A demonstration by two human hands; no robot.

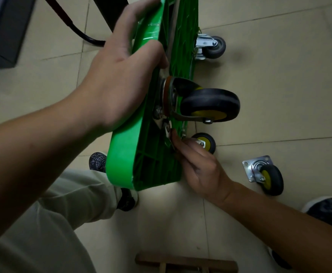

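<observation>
Green cart deck (121, 154) on edge, left hand (121, 75) fingers curled over its rim. Right hand (200, 170) fingertips pinch small metal tool (168, 134) on bolt (167, 126); mounted caster (210, 104) just beyond fingertips. Keep tool seated square, deck braced, short turns.

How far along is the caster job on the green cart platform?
Done: a grey caster is mounted at the far end of the green plastic platform. In hand: the left hand grips the platform's edge; the right hand pinches a small metal piece at a bolt of the black caster with yellow hub, tool or nut unclear. Left: a loose black-and-yellow caster with silver plate lies on the floor.
</observation>
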